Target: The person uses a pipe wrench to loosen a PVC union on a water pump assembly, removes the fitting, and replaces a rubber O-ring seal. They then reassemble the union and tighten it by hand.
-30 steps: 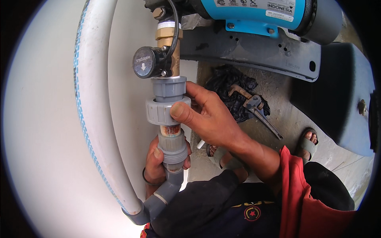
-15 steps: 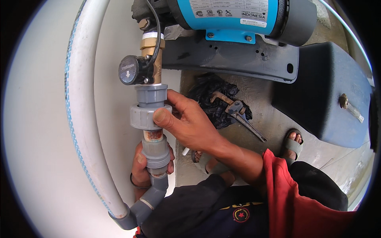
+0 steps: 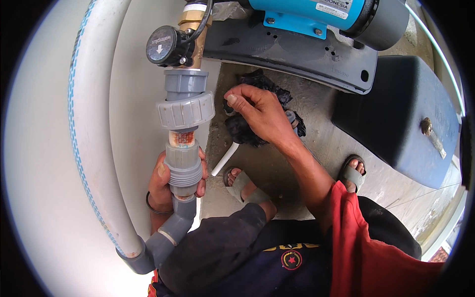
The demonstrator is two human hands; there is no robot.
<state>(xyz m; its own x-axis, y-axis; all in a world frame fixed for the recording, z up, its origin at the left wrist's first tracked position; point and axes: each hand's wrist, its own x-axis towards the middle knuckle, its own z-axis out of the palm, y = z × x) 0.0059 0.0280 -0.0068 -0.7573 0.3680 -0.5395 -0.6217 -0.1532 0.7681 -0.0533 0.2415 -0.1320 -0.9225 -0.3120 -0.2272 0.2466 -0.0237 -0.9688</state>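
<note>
Head view: blue pump (image 3: 321,12) above grey pipe union (image 3: 185,110).

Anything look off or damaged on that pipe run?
Yes. The short pipe stub between the big grey union nut and the lower grey fitting is stained rusty orange with flaky residue, unlike the clean grey parts around it. The left hand grips the lower fitting. No drip or crack shows.
</note>
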